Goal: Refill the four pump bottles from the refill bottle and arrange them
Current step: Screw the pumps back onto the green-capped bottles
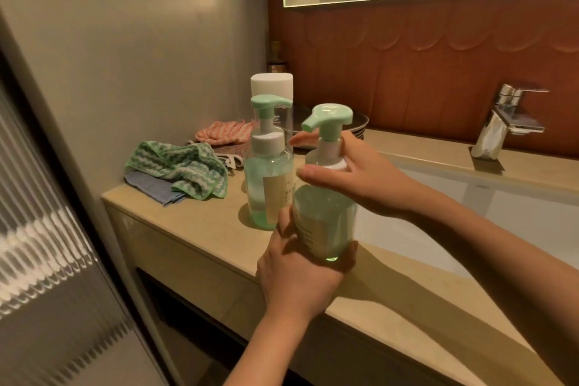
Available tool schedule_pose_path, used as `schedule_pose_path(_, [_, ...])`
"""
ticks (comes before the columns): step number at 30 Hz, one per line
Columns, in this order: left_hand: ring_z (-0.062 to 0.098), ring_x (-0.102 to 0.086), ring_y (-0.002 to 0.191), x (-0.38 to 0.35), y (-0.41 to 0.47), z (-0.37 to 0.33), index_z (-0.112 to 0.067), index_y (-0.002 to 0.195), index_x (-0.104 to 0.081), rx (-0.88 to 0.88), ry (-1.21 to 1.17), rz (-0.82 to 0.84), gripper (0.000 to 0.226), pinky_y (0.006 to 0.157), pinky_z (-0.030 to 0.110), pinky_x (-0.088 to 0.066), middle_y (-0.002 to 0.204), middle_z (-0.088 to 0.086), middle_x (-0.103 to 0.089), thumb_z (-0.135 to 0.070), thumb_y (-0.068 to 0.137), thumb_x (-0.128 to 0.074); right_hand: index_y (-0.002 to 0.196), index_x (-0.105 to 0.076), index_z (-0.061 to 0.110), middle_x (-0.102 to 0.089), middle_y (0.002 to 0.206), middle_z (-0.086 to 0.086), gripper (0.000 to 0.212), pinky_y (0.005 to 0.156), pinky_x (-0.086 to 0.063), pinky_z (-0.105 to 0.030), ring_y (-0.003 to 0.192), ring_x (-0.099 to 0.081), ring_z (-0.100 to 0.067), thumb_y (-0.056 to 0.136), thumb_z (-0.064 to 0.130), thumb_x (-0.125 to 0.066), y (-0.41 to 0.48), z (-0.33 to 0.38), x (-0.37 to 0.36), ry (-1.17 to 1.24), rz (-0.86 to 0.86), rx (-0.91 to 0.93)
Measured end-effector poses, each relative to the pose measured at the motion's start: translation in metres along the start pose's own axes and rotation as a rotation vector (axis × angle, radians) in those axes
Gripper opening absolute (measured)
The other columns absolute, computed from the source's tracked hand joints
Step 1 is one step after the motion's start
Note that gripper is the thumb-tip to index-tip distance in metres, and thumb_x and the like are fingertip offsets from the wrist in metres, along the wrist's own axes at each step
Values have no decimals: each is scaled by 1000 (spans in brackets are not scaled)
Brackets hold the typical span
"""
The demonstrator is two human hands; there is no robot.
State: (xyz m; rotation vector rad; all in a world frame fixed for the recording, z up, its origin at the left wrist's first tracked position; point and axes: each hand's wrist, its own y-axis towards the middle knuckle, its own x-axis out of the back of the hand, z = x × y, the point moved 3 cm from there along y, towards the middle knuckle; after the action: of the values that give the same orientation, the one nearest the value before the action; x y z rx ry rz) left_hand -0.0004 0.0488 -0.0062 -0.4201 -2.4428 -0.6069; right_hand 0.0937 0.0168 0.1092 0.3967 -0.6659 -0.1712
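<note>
- The left hand (300, 269) holds the front pump bottle (326, 222) from below. Its thumb lies on one side of the bottle and its fingers curl round the bottom.
- The right hand (363, 172) grips the same bottle up high. Its fingers go round the white collar (326, 150), just under the green pump top (329, 117).
- This bottle is see-through and leans a little. It is at the front edge of the counter (203, 229), just left of the sink (470, 197). I cannot tell if its bottom touches the counter.
- Inside it, green liquid seems to reach up near the shoulder.
- The back pump bottle (269, 185) stands upright on the counter, just behind and to the left of the held one. No hand touches it.
- It looks much less full. The darker green liquid sits only near the bottom.
- A tall bottle (272, 86) with a white cap stands right behind the back pump bottle. Its clear body is mostly hidden, so I cannot tell what is in it.
- A green cloth (181, 169) lies in a heap on top of a blue cloth (156, 189), near the left end of the counter.
- A pink cloth (222, 131) lies farther back, near the wall.
- A dark plate (358, 122) peeks out behind the pump top.
- A shiny tap (507, 122) stands at the back of the sink, well apart from the bottles.
</note>
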Motion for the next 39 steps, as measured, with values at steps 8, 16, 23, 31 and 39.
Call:
schedule_pose_path(8, [21,-35,132,0,1,-3,-17,145,-7,56,33,46,108,106,36,-28,145,1,-35,-69,67,-60,111,-53,39,-59,110,30,27,83,-41,-6,107,-52,10,87,30,-49,-14,-8,14,129,168,-41])
schedule_pose_path(16, [22,-47,118,0,0,0,-28,140,-14,16,-19,-1,103,98,37,-36,126,-3,-49,-63,61,-68,90,-56,30,-55,88,20,45,75,-41,-13,84,-52,2,55,54,-72,7,7,23,-348,-76,-60])
schedule_pose_path(23, [21,-48,119,-3,2,3,-23,143,-17,15,-15,-36,107,99,36,-38,129,-2,-51,-71,60,-64,74,-50,27,-58,85,-4,23,73,-48,-36,86,-53,-23,67,42,-65,15,-5,0,-282,-151,-68])
schedule_pose_path(31, [24,-52,115,-1,1,0,-25,140,-14,-19,10,-50,100,93,33,-40,127,0,-54,-68,65,-63,85,-64,16,-69,99,-4,33,75,-53,-18,89,-63,-8,67,44,-67,4,-10,-5,33,-119,-84])
schedule_pose_path(39, [21,-50,116,-2,2,0,-30,135,-14,-12,-11,-22,97,96,39,-41,126,-3,-51,-72,62,-62,103,-59,29,-63,105,7,25,77,-46,-9,96,-58,3,79,32,-52,-7,-11,6,137,30,-83])
